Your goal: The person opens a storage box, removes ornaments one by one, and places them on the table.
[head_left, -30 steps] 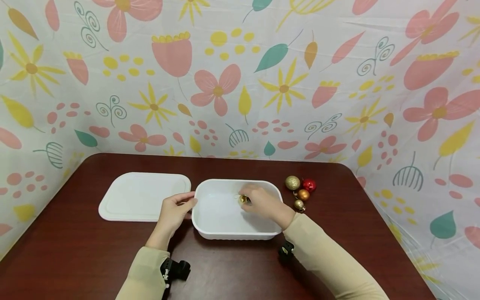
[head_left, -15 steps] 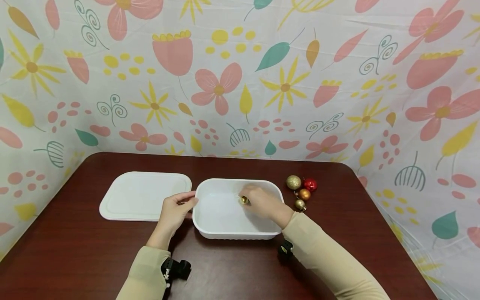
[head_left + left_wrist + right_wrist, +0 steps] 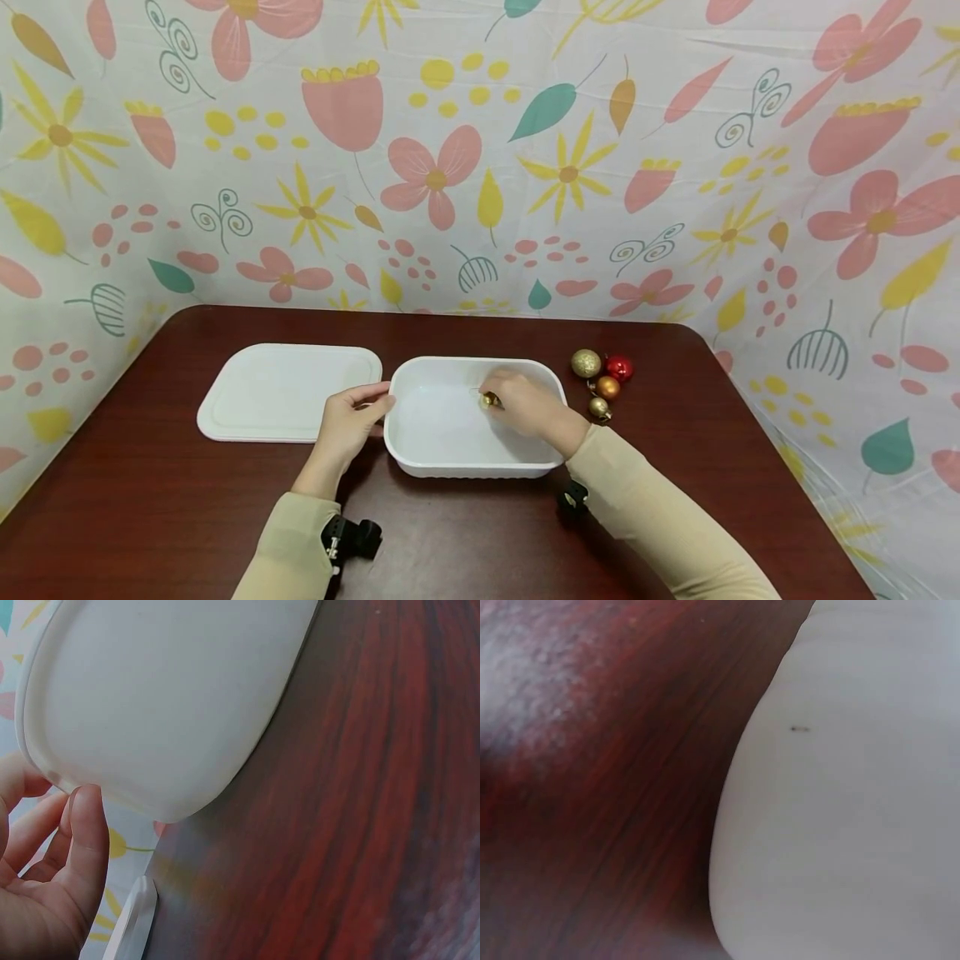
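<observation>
A white rectangular tub (image 3: 442,425) stands in the middle of the table. At its left end my left hand (image 3: 347,425) pinches the rim; the left wrist view has thumb and fingers (image 3: 88,832) meeting at the tub's edge. My right hand (image 3: 531,408) reaches inside and grips a small shiny gold Christmas bauble (image 3: 489,400) low over the tub's floor, the bauble partly hidden by the fingers. Only the tub's outer wall (image 3: 840,825) and the table show in the right wrist view; the right hand is out of sight there.
A white lid (image 3: 281,392) lies flat left of the tub. Right of it sit a glittery gold bauble (image 3: 586,363), a red bauble (image 3: 619,368), an orange bauble (image 3: 607,387) and a smaller gold bauble (image 3: 598,407). A flowered cloth (image 3: 457,167) hangs behind the dark wooden table (image 3: 450,542).
</observation>
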Motion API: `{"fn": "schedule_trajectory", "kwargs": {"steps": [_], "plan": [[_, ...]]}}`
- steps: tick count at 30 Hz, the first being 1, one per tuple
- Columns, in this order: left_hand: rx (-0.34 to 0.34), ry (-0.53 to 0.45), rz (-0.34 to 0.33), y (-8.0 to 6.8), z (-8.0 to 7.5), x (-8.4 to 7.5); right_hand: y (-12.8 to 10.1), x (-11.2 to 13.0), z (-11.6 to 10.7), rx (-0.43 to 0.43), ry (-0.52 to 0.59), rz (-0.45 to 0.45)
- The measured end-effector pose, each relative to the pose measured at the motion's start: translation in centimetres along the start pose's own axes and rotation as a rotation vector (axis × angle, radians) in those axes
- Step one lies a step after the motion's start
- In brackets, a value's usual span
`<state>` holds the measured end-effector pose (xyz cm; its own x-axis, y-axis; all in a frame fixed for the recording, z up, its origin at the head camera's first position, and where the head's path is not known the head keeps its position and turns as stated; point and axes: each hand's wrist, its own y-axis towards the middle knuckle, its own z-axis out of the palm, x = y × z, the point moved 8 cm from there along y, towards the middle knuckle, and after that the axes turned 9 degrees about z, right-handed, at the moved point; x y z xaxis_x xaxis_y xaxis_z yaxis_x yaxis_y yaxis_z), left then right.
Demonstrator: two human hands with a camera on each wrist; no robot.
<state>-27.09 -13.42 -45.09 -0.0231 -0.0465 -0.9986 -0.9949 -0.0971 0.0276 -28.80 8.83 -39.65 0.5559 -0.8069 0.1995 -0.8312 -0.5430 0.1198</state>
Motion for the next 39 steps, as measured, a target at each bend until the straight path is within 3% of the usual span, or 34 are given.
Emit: {"fn": "schedule_trajectory", "kwargs": {"steps": [16, 32, 39], "plan": [[0.003, -0.004, 0.008, 0.0, 0.1, 0.0, -1.6, -0.2, -1.4, -0.104, 0.042, 0.032], [0.0, 0.009, 0.004, 0.0, 0.0, -0.1, -3.3, -1.2, -3.0, -0.253, 0.163, 0.02], [0.001, 0.012, 0.004, -0.1, 0.1, -0.3, -4.2, -1.9, -3.7, -0.301, 0.199, 0.059]]}}
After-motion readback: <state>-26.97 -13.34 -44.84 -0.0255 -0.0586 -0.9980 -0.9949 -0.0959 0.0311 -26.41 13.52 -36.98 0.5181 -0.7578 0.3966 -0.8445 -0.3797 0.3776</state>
